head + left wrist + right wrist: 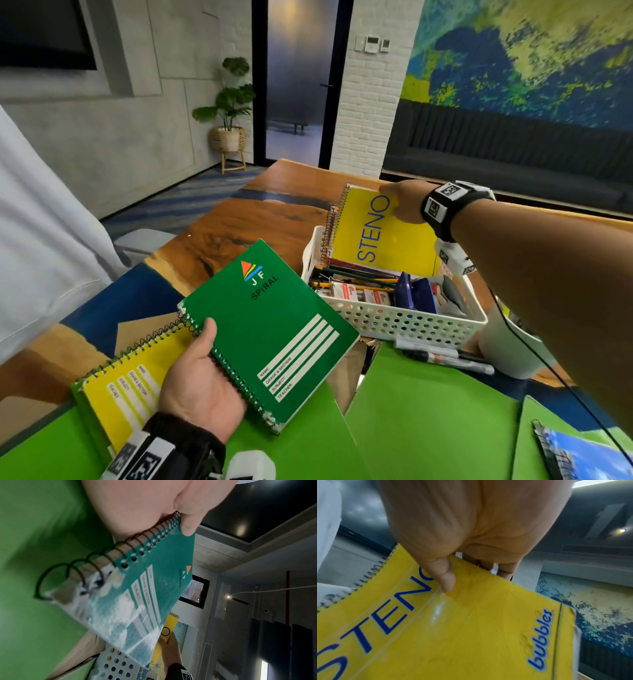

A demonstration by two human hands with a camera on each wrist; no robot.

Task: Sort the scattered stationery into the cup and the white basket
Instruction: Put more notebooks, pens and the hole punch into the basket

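Nearest the camera, at the bottom right corner of the head view, a blue-covered spiral pad (579,455) lies on green paper sheets (428,411) that cover the near part of the wooden table (239,219). At near left, the left hand (198,383) grips a green spiral notebook (270,329) marked "JF SPIRAL", thumb on the cover by the wire binding and the other fingers hidden beneath; the left wrist view shows the same clamp on the spiral edge (150,539). The notebook is lifted and tilted above the sheets. Just left of it, a yellow spiral notebook (126,387) rests on the table over another green-edged one.

Farther in, right of centre, several markers (445,356) lie on the table just in front of the white basket (404,322). Beside them at the right stands a white cup (503,346), partly hidden by the right forearm. The basket, with its perforated walls, holds pencils (356,274), small boxes (356,294) and a dark blue object (414,291) whose kind I cannot tell.

At the basket's far end, the right hand (404,205) pinches a yellow "STENO" notebook (373,236) at its far edge, thumb on the cover and fingers behind it, as the right wrist view confirms (471,628). That notebook leans tilted with its lower edge inside the basket. The two hands are well apart, each closed on its own notebook.
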